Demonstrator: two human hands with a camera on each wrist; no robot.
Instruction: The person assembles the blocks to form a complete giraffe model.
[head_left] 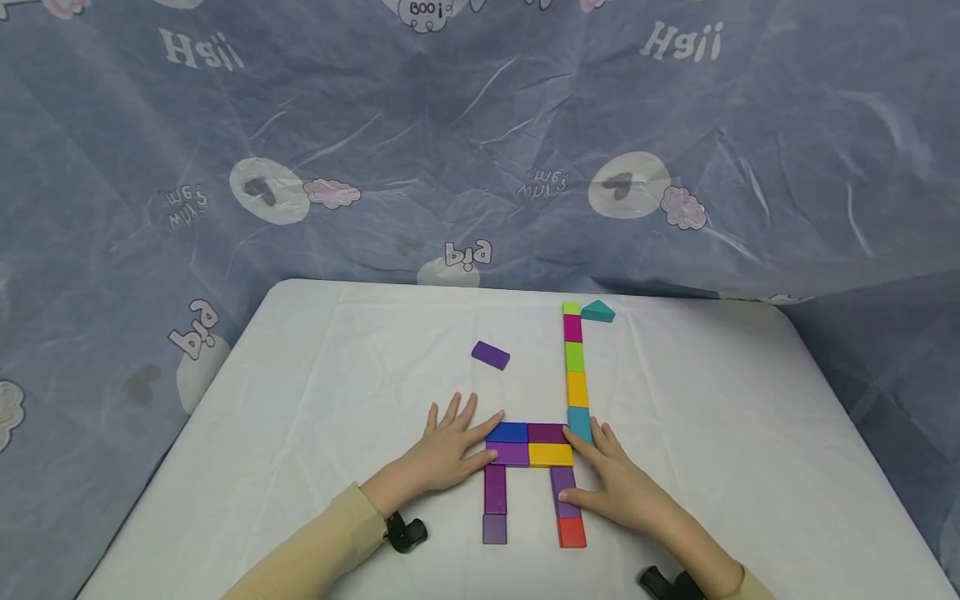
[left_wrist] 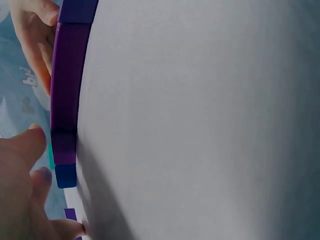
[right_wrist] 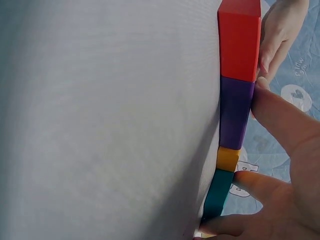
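Flat coloured blocks lie edge to edge in a long-necked, two-legged figure. Its body joins a blue block, a plum block, a violet block and a yellow block. With fingers spread, my left hand touches the blue and violet blocks at the body's left end. My right hand rests its thumb on the purple leg block, which stands above a red block. Its index fingertip is at the plum block's corner, beside the teal-blue block. The other leg is a magenta-purple block over a lilac one.
A loose purple block lies behind the body. From the teal-blue block a column of yellow, green and magenta blocks runs back to a small green block, with a teal triangle beside it. White cloth covers the table; a printed blue sheet hangs behind.
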